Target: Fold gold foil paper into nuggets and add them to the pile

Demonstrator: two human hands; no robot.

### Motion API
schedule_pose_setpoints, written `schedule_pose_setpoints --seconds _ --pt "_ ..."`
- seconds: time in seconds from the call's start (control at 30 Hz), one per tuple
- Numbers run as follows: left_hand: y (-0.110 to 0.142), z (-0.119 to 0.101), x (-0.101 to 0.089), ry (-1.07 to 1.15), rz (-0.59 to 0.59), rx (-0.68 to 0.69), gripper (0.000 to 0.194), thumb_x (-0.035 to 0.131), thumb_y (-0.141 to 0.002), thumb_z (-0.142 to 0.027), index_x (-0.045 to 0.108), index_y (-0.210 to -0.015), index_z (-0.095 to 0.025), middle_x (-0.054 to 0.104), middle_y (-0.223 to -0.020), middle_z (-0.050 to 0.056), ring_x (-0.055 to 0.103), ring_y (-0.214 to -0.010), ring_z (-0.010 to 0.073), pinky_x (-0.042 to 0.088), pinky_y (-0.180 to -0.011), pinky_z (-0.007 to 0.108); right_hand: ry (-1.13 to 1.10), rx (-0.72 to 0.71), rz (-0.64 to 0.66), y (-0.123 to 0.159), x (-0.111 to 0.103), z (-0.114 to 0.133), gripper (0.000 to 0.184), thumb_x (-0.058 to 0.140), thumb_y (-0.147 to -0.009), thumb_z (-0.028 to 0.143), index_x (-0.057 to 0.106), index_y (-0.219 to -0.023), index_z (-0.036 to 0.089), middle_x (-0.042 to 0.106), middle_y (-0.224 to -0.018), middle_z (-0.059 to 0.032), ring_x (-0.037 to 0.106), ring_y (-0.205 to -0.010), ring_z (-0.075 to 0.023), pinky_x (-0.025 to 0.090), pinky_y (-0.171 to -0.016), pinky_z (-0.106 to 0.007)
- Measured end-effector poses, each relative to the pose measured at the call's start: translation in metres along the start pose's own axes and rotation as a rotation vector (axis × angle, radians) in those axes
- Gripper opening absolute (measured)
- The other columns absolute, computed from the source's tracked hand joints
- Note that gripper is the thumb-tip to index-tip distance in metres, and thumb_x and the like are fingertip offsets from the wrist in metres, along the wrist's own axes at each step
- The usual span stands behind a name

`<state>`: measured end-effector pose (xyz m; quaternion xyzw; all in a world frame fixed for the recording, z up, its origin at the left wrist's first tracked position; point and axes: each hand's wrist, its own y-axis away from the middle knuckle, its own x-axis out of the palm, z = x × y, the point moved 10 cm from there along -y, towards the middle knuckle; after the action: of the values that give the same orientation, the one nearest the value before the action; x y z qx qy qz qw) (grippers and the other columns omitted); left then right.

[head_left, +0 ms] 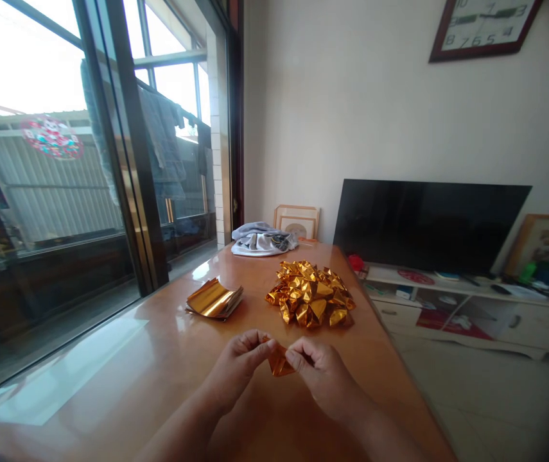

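Note:
A folded piece of gold foil paper [280, 364] is held up over the near part of the table. My left hand [244, 363] pinches its left side between thumb and fingers. On its right side, my right hand [320, 366] grips it in the same way. Beyond my hands, to the right, lies a heap of folded gold paper ingots [310, 295]. A curled stack of gold foil sheets [214, 299] rests to the left of the heap. Fingers cover part of the held piece's upper edge.
The glossy wooden table [168, 378] runs away from me, with a bundle of grey and white cloth [262, 240] and a picture frame [297, 221] at its far end. Glass doors [110, 160] stand along the left. A television [433, 224] sits on a low white cabinet [392, 311] at right.

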<state>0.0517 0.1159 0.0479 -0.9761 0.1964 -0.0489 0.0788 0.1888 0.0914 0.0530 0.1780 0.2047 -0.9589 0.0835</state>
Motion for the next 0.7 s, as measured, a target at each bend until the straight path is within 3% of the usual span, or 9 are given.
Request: schedule_pose_setpoints --seconds 0.23,0.5,0.6,0.7 --pt "0.0 -0.004 -0.004 -0.091 0.022 0.01 0.033 0.06 -0.092 -0.042 0.069 -0.075 -0.016 0.066 -0.074 0.002 0.057 -0.076 0.0173 0.043 -0.078 0.029 0.041 0.038 0.003 0.002 -0.001 0.0 0.031 0.053 -0.097 0.041 0.065 -0.081 0.018 0.057 -0.072 0.0011 0.049 -0.069 -0.0141 0.039 -0.063 -0.025" --pt "0.0 0.003 -0.019 -0.171 -0.141 0.001 0.038 0.053 -0.094 -0.047 0.07 -0.076 -0.018 0.065 -0.077 0.002 0.056 -0.079 0.0191 0.042 -0.076 0.029 0.056 0.043 -0.017 0.002 -0.003 -0.003 0.032 0.054 -0.096 0.043 0.066 -0.08 0.018 0.058 -0.072 0.0 0.051 -0.069 -0.0154 0.04 -0.063 -0.025" --pt "0.0 0.007 -0.003 -0.08 -0.06 -0.028 0.037 0.058 -0.092 -0.05 0.071 -0.083 -0.017 0.068 -0.079 0.004 0.057 -0.076 0.0179 0.042 -0.073 0.029 0.058 0.039 -0.023 0.002 -0.002 -0.002 0.031 0.054 -0.096 0.042 0.067 -0.08 0.018 0.061 -0.073 -0.0002 0.052 -0.069 -0.0154 0.041 -0.064 -0.026" --pt "0.0 0.008 0.011 -0.001 0.031 -0.045 0.034 0.067 -0.086 -0.048 0.07 -0.077 -0.015 0.067 -0.072 0.003 0.057 -0.071 0.0171 0.044 -0.073 0.029 0.057 0.046 -0.035 0.002 0.0 -0.002 0.029 0.055 -0.095 0.04 0.067 -0.081 0.018 0.064 -0.075 -0.0008 0.055 -0.071 -0.0156 0.042 -0.065 -0.026"
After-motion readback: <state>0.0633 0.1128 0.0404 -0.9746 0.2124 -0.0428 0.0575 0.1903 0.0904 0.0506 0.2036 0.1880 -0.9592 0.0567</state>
